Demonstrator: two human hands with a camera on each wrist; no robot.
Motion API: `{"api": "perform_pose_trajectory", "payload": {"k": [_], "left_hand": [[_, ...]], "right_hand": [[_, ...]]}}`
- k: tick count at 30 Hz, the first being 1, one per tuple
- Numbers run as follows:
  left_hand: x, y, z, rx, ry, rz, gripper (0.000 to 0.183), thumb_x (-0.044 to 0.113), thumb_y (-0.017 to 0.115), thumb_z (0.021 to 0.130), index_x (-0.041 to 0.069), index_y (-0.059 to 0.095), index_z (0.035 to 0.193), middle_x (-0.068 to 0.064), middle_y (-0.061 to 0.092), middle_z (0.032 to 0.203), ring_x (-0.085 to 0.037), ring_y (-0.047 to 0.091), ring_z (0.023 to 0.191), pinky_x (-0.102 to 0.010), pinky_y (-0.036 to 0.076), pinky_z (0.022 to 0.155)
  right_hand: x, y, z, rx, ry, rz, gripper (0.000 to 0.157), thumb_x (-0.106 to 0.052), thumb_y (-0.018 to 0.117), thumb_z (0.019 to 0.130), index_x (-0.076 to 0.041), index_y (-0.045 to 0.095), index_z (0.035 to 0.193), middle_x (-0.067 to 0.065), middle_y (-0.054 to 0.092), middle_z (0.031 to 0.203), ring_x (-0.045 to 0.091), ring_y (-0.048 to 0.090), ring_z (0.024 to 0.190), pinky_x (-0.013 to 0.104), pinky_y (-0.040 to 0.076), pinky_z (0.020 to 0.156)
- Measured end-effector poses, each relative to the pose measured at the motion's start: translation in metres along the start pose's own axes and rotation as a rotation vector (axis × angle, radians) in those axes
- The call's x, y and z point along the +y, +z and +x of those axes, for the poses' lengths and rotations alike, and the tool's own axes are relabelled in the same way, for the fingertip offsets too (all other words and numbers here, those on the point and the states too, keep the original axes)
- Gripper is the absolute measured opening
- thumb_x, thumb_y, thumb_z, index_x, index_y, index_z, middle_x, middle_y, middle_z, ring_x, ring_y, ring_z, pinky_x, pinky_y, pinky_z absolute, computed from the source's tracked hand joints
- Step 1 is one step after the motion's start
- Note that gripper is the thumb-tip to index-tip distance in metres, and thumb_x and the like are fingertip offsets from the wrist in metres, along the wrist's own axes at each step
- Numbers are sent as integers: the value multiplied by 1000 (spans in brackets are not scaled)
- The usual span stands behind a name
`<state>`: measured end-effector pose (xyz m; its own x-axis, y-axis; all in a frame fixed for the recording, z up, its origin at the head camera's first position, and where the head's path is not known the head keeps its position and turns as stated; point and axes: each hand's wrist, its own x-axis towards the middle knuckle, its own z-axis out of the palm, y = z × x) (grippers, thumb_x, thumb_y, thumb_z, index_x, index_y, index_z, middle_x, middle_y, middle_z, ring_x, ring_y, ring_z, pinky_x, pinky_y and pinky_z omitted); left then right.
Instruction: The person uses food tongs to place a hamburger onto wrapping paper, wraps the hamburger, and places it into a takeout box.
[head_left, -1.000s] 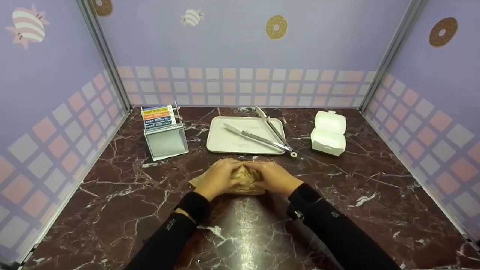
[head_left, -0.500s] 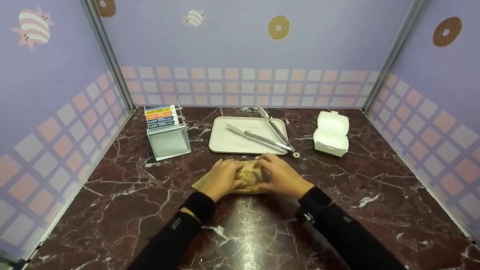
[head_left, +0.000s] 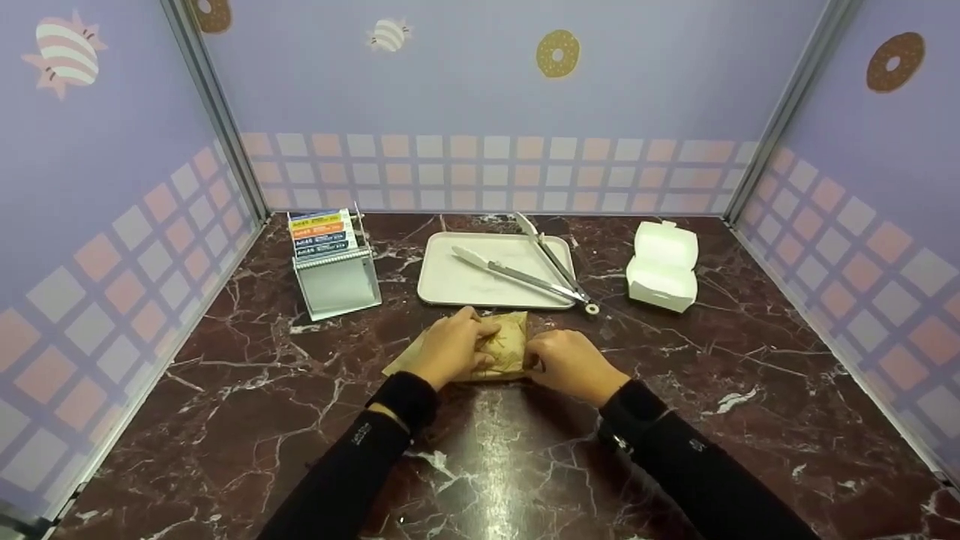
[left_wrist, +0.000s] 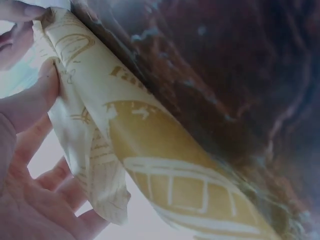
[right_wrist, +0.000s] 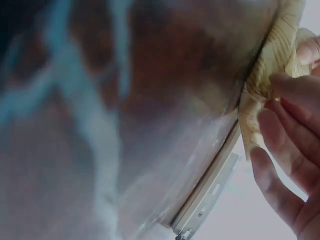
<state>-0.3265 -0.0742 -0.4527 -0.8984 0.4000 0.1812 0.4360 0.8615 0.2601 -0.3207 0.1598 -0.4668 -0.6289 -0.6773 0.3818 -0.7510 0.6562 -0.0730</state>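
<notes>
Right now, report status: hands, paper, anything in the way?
Left hand on paper; right hand pinches its right end. Paper folded, on the table between both hands. Nothing seen blocking; tray and tongs lie beyond.

I note the wrapper as thin, creased printed paper. Tabletop: smooth, glossy, marble-patterned. Tray: smooth, plastic-looking. Tongs: shiny metal. From my remote post, the box appears matt card; sleeves, matt black cloth.
</notes>
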Motion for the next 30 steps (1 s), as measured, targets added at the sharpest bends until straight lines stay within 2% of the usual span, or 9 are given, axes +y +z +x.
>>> {"api": "perform_pose_trajectory", "payload": {"k": [5,10,13,18,21,24,27,30], "left_hand": [[1,-1,1,-9,-13,-19,57,30,90,86,24,73,139,-7,64,120,-37,68,104,-50,58,95],[3,0,1,-34,-14,-6,57,31,90,86,24,72,140,-7,59,109,-35,66,96,-51,57,92],[4,-1,1,-49,-38,-11,58,32,90,86,25,72,140,-5,57,105,-33,65,92,-50,58,88],[3,-1,2,-46,-31,-10,53,32,91,85,23,76,135,-5,55,102,-31,65,88,-50,60,84],[4,-1,3,-27,8,8,39,30,91,84,18,81,120,-6,55,99,-32,65,86,-50,59,84],[6,-1,4,-19,21,10,25,27,92,83,15,79,101,-7,54,97,-31,63,86,-50,57,85],[9,0,4,-11,21,-10,23,22,92,82,12,72,87,-10,57,98,-32,65,87,-51,55,90],[9,1,4,-1,20,-31,26,17,92,82,10,67,81,-13,59,101,-35,67,89,-53,55,92]], "right_hand": [[-2,5,2,16,-7,-18,22,-4,85,69,-15,67,78,-2,70,76,22,67,68,42,59,65],[-1,8,3,-1,-19,40,29,1,83,66,-14,59,74,-3,60,73,19,58,65,38,53,61],[-1,9,4,2,-17,57,29,3,81,67,-13,58,75,-1,60,74,19,58,66,37,53,61],[-3,10,1,29,0,-73,21,-10,83,70,-15,62,72,-1,63,66,22,61,58,41,55,56],[-3,11,0,25,-18,-158,22,-13,81,73,-15,61,65,0,60,59,23,58,51,42,52,49],[-3,11,2,23,-54,-198,24,-11,79,72,-14,59,61,1,58,56,24,54,47,42,50,46],[-3,12,3,19,-75,-201,25,-9,80,68,-15,57,60,0,57,55,24,54,47,42,50,47],[-3,12,4,11,-81,-176,26,-6,79,65,-14,56,59,0,57,55,25,54,47,42,50,48]]}}
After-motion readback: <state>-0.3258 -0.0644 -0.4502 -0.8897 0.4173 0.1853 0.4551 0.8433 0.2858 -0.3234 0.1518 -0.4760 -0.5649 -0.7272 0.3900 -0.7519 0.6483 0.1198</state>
